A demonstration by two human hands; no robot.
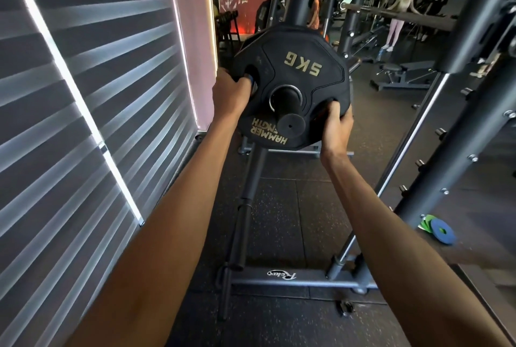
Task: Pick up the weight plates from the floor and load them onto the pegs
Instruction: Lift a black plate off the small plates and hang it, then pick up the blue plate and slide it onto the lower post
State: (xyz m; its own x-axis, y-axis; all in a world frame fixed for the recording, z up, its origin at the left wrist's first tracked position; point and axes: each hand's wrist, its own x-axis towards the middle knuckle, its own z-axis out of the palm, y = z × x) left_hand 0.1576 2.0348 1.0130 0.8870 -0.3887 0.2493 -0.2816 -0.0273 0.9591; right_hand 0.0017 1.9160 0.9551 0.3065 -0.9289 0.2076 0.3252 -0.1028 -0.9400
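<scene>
the weight plate [293,78] is sitting threaded on the peg [289,112], face toward the camera, its 5kg lettering upside down; left hand [230,92] and right hand [336,128] are gripping opposite rim cutouts, fingers curled.

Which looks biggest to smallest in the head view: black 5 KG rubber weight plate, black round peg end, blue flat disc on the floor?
1. black 5 KG rubber weight plate
2. black round peg end and blue flat disc: these look about alike, and their distances from the camera differ, so unranked.

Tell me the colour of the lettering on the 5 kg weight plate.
Gold, against the black weight plate; the head view shows it best.
</scene>
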